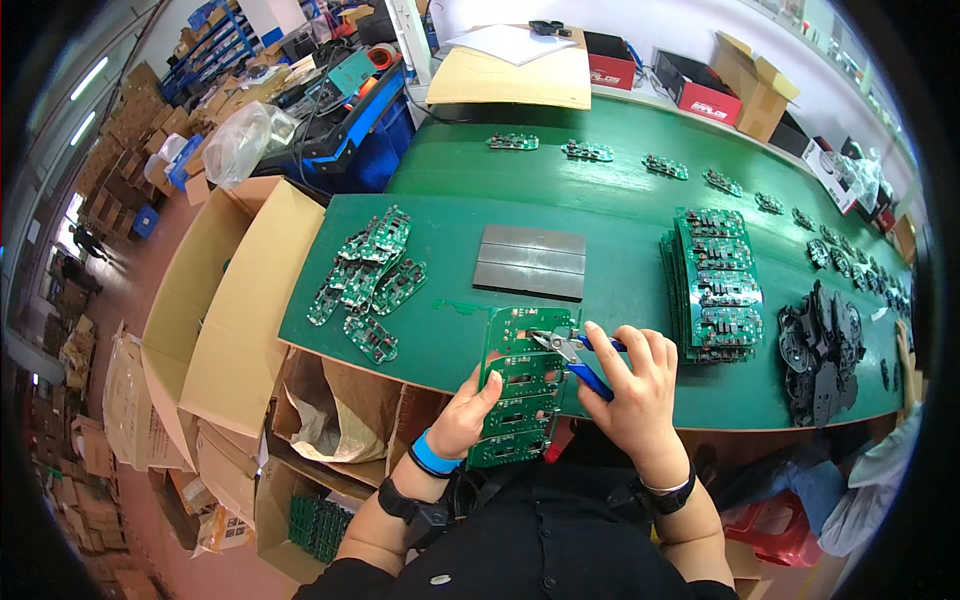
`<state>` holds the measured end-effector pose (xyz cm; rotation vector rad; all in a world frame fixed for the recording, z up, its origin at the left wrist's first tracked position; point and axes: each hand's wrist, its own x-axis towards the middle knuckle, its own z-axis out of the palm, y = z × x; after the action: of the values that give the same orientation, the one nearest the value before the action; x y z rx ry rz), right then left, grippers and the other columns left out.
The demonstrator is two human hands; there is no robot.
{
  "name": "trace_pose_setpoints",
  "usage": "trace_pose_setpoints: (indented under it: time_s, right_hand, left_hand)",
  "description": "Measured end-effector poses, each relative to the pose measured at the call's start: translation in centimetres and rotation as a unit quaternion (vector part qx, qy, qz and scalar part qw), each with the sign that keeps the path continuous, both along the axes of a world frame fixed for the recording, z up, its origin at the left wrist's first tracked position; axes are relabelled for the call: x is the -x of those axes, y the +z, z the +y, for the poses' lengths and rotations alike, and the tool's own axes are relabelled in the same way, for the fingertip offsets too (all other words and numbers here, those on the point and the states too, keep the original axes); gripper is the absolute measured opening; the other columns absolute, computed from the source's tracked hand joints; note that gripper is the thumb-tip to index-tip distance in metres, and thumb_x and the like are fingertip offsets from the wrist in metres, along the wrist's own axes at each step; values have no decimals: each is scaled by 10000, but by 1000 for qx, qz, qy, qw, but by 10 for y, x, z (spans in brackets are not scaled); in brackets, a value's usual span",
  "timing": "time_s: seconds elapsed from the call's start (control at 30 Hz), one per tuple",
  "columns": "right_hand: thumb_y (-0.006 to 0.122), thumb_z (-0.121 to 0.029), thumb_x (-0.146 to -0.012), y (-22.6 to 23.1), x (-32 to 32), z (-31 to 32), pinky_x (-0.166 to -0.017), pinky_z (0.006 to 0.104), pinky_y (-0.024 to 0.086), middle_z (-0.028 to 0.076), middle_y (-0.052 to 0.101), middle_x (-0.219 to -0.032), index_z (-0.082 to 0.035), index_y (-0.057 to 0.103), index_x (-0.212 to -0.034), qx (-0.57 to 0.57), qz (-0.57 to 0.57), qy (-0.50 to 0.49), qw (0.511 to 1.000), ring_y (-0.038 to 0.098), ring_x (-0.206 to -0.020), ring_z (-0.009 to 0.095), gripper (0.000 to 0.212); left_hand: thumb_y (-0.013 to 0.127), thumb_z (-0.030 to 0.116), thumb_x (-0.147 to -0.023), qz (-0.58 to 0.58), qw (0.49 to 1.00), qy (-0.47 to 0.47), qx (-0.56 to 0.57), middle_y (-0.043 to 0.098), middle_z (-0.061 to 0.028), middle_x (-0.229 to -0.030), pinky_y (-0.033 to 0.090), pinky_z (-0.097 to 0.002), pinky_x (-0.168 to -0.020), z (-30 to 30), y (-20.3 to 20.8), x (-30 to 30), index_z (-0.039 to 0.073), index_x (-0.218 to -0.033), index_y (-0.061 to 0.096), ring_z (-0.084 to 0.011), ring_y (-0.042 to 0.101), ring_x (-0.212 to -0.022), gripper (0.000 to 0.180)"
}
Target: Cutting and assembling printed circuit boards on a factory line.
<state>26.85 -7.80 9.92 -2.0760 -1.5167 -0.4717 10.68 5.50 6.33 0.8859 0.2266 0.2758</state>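
Observation:
My left hand grips the lower left edge of a green circuit board panel, tilted up in front of me past the table's near edge. In my right hand is a pair of side cutters with blue handles. Their jaws lie at the upper part of the panel; whether they bite into it I cannot tell. Beyond the panel lies a dark, grooved flat block. Loose single circuit boards are heaped left of it. A tall stack of board panels stands to its right.
Black plastic housings are piled at the right, near another person's hand. Single boards line the green surface behind. Open cardboard boxes stand left of the table. A board sheet and red boxes sit at the back.

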Motion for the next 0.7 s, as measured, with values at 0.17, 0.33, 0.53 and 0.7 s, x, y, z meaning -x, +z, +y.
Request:
trace_pose_setpoints:
  time_s: [0.17, 0.33, 0.53, 0.7]
  right_hand:
    - [695, -208, -644, -2, 0, 0, -760, 386, 377, 83, 521, -943, -99, 607, -1138, -14, -16, 4, 1000, 498, -855, 257, 514]
    - [710, -180, -625, -6, 2, -1, -705, 370, 385, 75, 527, -913, -89, 623, -1107, -46, 22, 15, 999, 499, -802, 249, 499]
    - [717, -162, -625, -5, 0, -11, -694, 376, 387, 85, 541, -896, -69, 640, -1055, -51, 71, 6, 996, 510, -788, 256, 447]
    - [711, -174, -635, -11, 6, -7, -692, 373, 380, 81, 533, -890, -74, 623, -1060, -10, 74, 21, 997, 501, -791, 254, 446]
  left_hand:
    - [336, 343, -1006, -1, 1000, 2, 11, 480, -154, -1308, 500, -374, -888, -1, 0, 1, 113, -1446, 195, -234, 559, -1081, 516]
    - [346, 346, -1002, 1, 1000, 16, 0, 470, -171, -1312, 496, -395, -907, 3, -2, 4, 124, -1446, 176, -264, 549, -1119, 524]
    - [296, 488, -973, -136, 940, -26, 313, 241, -223, -1464, 520, -494, -858, 17, -21, 15, 18, -1446, 158, -436, 517, -1128, 681]
    - [340, 504, -957, -185, 916, -11, 355, 92, -204, -1519, 560, -463, -719, 14, -23, 9, 78, -1465, 167, -424, 589, -991, 685]
